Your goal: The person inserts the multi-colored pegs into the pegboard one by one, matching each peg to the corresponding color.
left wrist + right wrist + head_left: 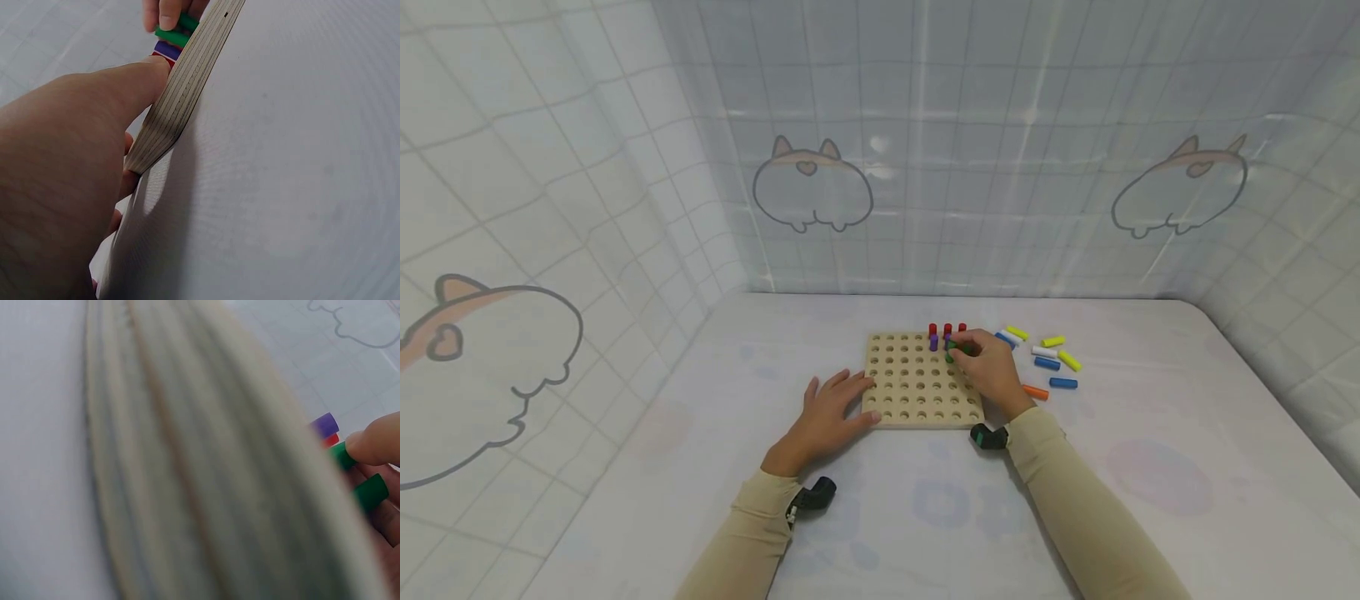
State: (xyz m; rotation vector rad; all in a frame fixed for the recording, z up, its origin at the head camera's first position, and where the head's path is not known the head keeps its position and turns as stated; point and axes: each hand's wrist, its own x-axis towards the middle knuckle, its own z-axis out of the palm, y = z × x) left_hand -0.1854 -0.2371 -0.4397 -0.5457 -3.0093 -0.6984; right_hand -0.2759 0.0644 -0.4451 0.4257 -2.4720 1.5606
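Note:
A wooden pegboard [917, 385] with rows of holes lies flat on the table. Red pegs [947, 329] stand along its far edge, with a purple peg [933, 342] just in front of them. My right hand [988, 362] is over the board's far right part and pinches a green peg [953, 347]; the right wrist view shows my fingertips [375, 440] on two green pegs [370, 490]. My left hand [831, 408] rests flat with straight fingers against the board's left edge [181, 87].
Several loose pegs lie right of the board: yellow [1052, 341], white [1043, 352], blue [1063, 382] and orange [1034, 391]. A gridded curtain [970, 142] with cartoon prints walls in the table at the back and sides.

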